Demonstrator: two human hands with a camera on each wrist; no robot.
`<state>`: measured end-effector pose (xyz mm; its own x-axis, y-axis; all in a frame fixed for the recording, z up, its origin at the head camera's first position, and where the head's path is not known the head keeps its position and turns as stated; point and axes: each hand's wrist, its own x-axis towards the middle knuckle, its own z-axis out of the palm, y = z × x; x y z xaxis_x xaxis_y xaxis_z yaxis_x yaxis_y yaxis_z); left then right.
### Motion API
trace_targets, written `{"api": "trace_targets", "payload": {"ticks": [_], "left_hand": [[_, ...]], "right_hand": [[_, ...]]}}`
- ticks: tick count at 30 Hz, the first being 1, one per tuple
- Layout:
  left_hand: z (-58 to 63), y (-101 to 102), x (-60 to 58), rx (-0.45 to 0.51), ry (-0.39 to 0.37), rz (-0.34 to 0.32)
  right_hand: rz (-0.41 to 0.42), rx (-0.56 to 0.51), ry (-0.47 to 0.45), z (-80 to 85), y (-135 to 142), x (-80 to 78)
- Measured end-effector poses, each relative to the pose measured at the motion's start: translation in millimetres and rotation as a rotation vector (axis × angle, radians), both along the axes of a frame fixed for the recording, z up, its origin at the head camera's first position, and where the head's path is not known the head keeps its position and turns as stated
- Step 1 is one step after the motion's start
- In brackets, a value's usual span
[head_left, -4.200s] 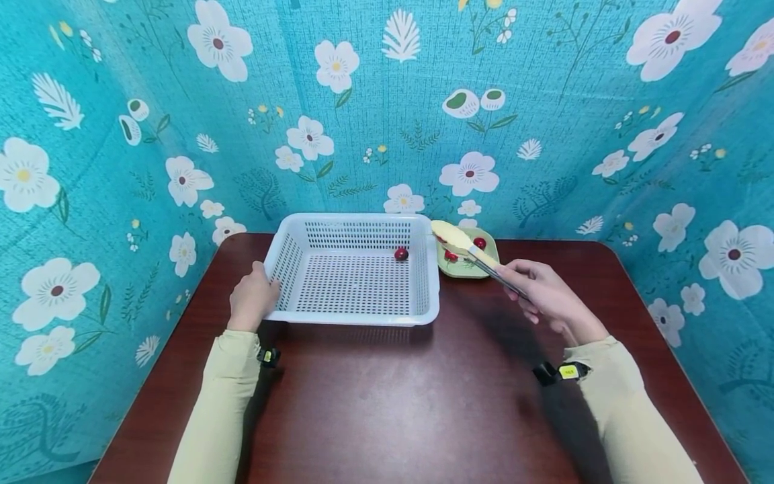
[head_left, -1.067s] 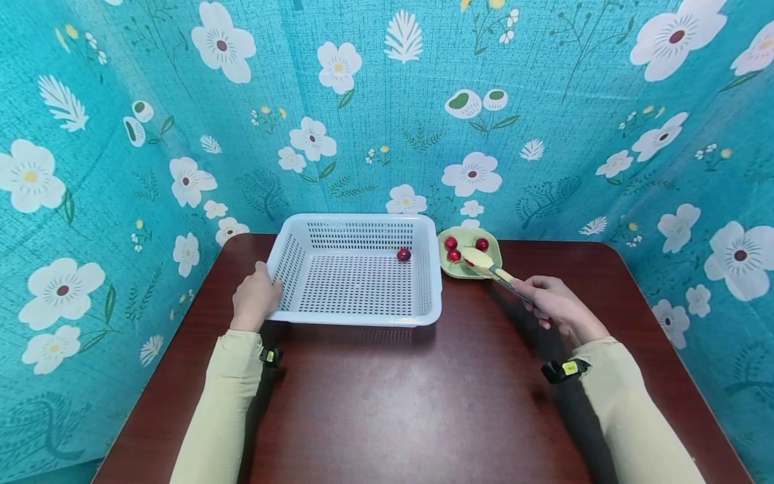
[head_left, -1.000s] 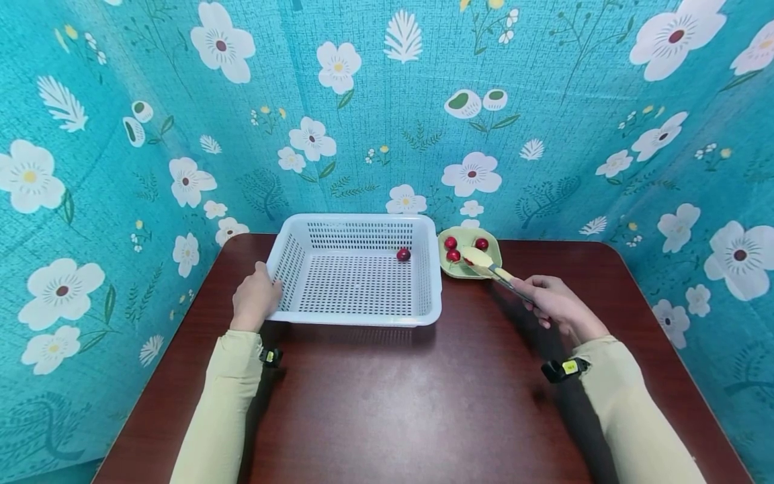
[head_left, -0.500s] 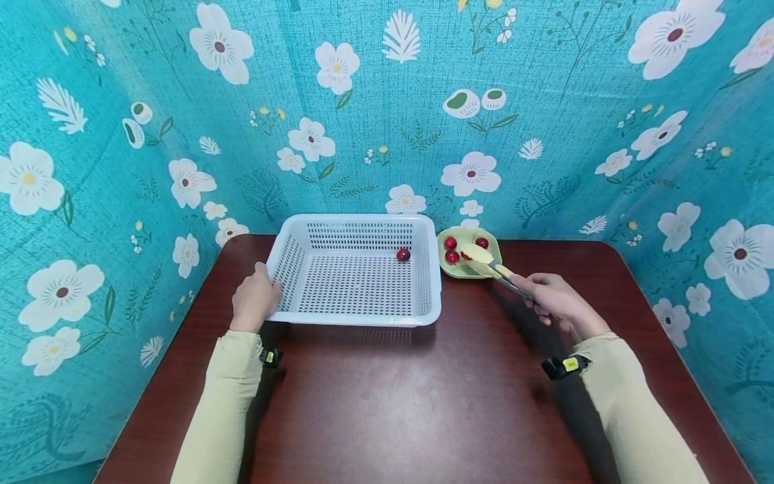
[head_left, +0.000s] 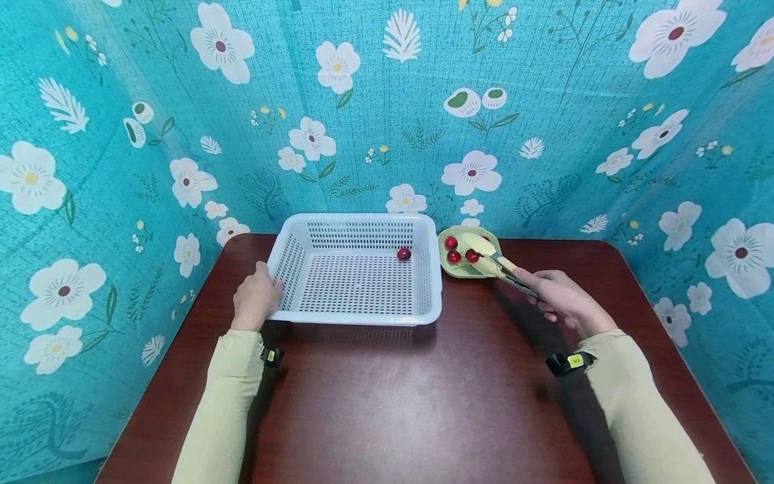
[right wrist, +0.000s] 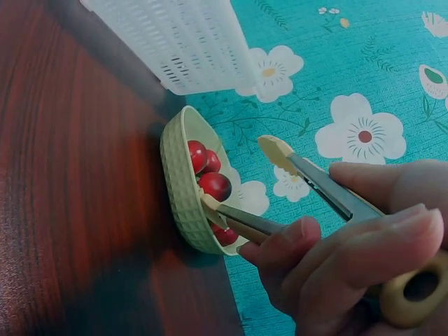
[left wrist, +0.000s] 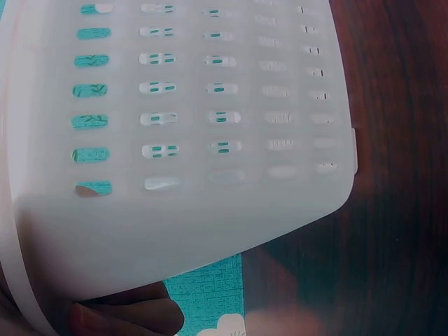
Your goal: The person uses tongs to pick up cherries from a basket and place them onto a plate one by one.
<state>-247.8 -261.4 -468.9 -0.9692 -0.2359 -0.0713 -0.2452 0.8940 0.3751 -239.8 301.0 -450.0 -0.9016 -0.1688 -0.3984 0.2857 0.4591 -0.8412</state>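
Note:
My left hand (head_left: 256,296) grips the left rim of a white slotted plastic basket (head_left: 357,318), near its front corner. In the left wrist view, curled fingers (left wrist: 140,315) show below the basket wall. My right hand (head_left: 559,299) holds a pair of tongs (head_left: 504,265) with cream-coloured tips over a small pale green dish (head_left: 453,271). Several red cherries (head_left: 453,256) lie in the dish. In the right wrist view the tong arms stand apart, one tip down in the dish beside a cherry (right wrist: 215,186), the other raised outside it. One cherry (head_left: 403,253) sits in the basket.
The dish stands against the basket's right side, near the back edge of a dark brown table (head_left: 387,403). Behind and on both sides hangs a turquoise flowered cloth (head_left: 375,101).
My right hand has brought the tongs from the basket's right rim rightward over the dish. During the last half second their tips have spread apart. My left hand has kept its hold on the basket.

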Motion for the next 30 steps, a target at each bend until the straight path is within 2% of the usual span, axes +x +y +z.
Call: {"api": "trace_targets", "payload": {"ticks": [10,17,23,30], "left_hand": [[0.9,1,-1.0,0.006,-0.008,0.004],[0.2,2,-0.8,0.008,-0.004,0.004],[0.3,2,-0.2,0.011,-0.001,0.002],[0.9,1,0.3,0.001,0.001,0.003]], "right_hand": [[0.019,0.037,-0.017,10.3,-4,0.4],[0.025,0.076,0.013,20.3,-5,-0.4],[0.040,0.113,0.017,22.3,-6,-1.6],[0.008,0.197,0.055,24.6,-14,-2.1]]}}
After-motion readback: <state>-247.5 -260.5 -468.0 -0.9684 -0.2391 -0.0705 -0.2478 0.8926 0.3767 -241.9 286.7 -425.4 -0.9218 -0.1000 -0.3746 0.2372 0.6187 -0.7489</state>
